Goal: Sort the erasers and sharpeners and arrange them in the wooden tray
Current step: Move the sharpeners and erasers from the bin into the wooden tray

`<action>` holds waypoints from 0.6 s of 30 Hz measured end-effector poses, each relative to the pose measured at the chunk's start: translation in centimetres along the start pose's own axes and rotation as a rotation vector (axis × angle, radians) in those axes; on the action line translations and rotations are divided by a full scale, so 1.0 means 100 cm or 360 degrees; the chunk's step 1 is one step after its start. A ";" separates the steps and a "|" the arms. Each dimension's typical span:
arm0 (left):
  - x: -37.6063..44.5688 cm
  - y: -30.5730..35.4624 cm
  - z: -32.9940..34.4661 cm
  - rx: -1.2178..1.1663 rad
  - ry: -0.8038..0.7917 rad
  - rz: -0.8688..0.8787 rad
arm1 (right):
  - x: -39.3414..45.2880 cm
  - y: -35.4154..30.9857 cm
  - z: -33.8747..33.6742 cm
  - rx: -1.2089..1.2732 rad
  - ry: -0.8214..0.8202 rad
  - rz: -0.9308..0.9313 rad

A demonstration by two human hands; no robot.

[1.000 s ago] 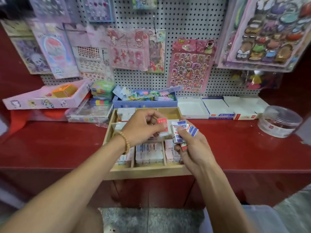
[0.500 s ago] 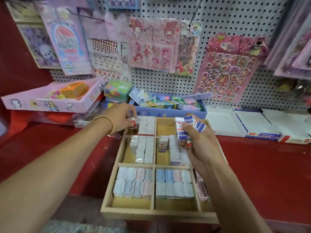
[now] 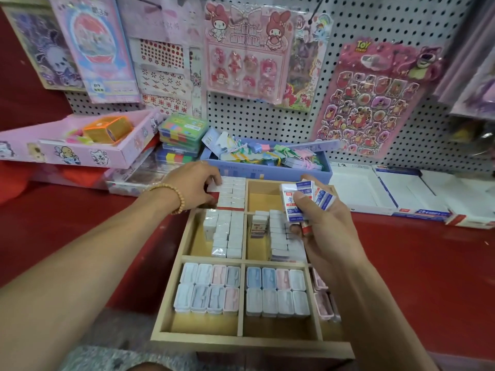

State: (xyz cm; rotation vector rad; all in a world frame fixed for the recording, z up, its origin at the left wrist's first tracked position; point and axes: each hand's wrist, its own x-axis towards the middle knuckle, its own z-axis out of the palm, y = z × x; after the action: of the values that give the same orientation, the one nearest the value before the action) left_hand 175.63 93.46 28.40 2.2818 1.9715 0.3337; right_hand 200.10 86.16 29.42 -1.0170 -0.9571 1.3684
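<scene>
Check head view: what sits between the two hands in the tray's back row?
Between the left hand and the right hand: two columns of white erasers, then a bare compartment of the wooden tray.

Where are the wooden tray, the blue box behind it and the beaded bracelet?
wooden tray (image 3: 249,341): head view, front rim.
blue box (image 3: 267,174): head view, front wall.
beaded bracelet (image 3: 176,195): head view, beads on the wrist.

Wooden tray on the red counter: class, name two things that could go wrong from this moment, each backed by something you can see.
1. The wooden tray sticks out past the red counter; a downward push near that front edge might tip it.
2. The right hand grips several erasers fanned loosely; one may slip out and fall into the wrong compartment.
3. The left hand pushes an eraser in beside the packed back-left rows, which could get knocked crooked.
</scene>
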 end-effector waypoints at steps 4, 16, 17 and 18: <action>-0.013 0.022 -0.013 -0.0489 0.0292 -0.0073 | -0.007 0.001 -0.003 -0.0039 -0.0025 -0.0005; -0.057 0.108 -0.026 -0.1864 -0.0255 0.0111 | -0.030 -0.010 -0.004 -0.0028 -0.0114 -0.0033; -0.057 0.109 -0.028 -0.1900 -0.0287 0.0125 | -0.032 -0.011 -0.007 -0.0025 -0.0116 -0.0010; -0.058 0.109 -0.031 -0.1903 -0.0323 0.0160 | -0.034 -0.012 -0.009 -0.0035 -0.0128 0.0018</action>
State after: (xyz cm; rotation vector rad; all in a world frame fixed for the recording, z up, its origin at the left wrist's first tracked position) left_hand 184.65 85.85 33.28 1.5018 1.0304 0.9234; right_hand 201.29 82.81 30.48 -0.9913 -1.0293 1.4199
